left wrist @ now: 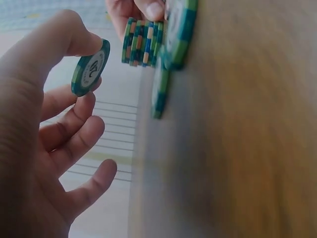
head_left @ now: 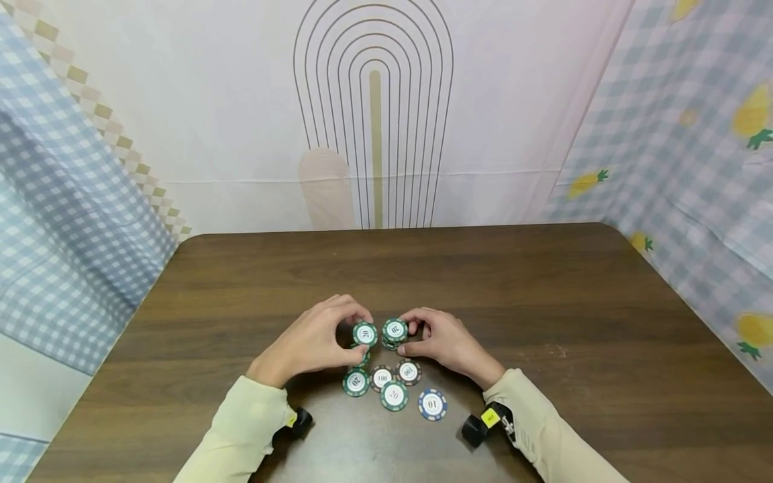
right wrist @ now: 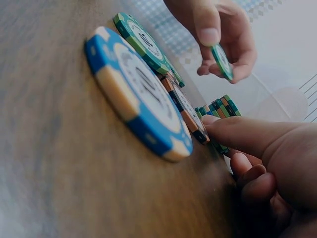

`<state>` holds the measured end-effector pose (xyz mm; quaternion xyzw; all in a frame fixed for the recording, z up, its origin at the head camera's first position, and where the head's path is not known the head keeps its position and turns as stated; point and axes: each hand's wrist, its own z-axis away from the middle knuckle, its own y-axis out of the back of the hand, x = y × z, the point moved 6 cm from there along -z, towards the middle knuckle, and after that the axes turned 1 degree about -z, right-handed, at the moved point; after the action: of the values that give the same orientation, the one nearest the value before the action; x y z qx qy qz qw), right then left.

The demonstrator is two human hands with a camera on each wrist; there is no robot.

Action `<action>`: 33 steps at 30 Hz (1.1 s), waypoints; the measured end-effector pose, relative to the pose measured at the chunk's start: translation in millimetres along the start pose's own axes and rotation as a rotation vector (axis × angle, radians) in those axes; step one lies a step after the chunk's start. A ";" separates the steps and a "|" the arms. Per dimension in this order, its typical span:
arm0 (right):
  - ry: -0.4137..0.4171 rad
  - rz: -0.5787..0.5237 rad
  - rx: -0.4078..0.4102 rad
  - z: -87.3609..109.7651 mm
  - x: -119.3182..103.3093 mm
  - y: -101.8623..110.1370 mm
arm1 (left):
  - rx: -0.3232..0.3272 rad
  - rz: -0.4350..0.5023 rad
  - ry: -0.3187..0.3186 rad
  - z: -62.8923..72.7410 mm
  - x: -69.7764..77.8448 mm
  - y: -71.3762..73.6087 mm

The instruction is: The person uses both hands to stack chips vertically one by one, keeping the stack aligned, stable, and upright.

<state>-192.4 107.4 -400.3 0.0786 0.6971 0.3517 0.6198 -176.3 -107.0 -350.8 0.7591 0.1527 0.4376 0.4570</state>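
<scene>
My left hand [head_left: 314, 341] pinches a green poker chip [head_left: 365, 333] marked 20 between thumb and finger, raised above the table as the left wrist view shows. Close to its right is a stack of poker chips [head_left: 395, 330] with a green 20 on top. My right hand [head_left: 445, 341] holds the stack's side with thumb and fingers. Nearer me lie two green chips, one on the left [head_left: 356, 382] and one in the middle [head_left: 394, 396]. Another green chip is partly hidden by my left thumb. Two dark-edged 100 chips [head_left: 408, 371] and a blue 10 chip [head_left: 432, 404] lie beside them.
The brown wooden table [head_left: 574, 302] reaches back to a pale printed cloth [head_left: 241, 134]. Checked cloths hang at its left and right sides. Each wrist wears a small black camera [head_left: 475, 430].
</scene>
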 end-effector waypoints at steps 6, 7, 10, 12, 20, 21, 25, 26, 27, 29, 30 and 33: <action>-0.010 0.011 -0.001 -0.5 0.3 -0.5 | 0.040 -0.056 -0.003 -9.6 3.8 -1.6; -0.011 0.012 -0.002 -0.7 0.3 -0.6 | 0.043 -0.059 0.000 -10.9 4.0 -2.3; -0.014 0.014 -0.004 -1.3 0.2 -0.1 | 0.051 -0.074 0.011 -13.9 3.4 -4.5; -0.012 0.017 -0.004 -1.8 0.0 0.2 | 0.058 -0.085 0.013 -15.7 3.0 -5.9; -0.024 0.025 -0.010 -1.0 -0.5 1.0 | 0.106 -0.031 0.000 -22.1 8.8 -12.4; -0.026 0.026 -0.009 -0.8 -0.5 1.3 | 0.105 -0.025 0.007 -22.5 9.6 -13.6; -0.031 0.025 -0.012 -0.1 0.1 1.0 | 0.082 0.002 0.037 -22.6 11.6 -19.7; -0.031 0.025 -0.014 0.0 0.2 0.8 | 0.076 0.004 0.042 -22.5 12.1 -21.0; -0.032 0.026 -0.015 0.1 0.2 0.5 | 0.072 0.004 0.046 -22.6 12.5 -22.1; -0.031 0.027 -0.017 -0.1 -0.3 0.4 | 0.067 0.001 0.048 -22.8 13.7 -23.7; -0.029 0.028 -0.017 -0.3 -0.7 0.5 | 0.067 -0.005 0.047 -23.1 14.3 -24.3; -0.021 0.031 -0.014 -1.3 -2.2 1.1 | 0.067 -0.021 0.047 -24.4 15.6 -25.7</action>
<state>-193.4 106.5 -397.9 0.0890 0.6867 0.3651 0.6222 -182.7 -69.8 -359.0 0.7621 0.1858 0.4450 0.4320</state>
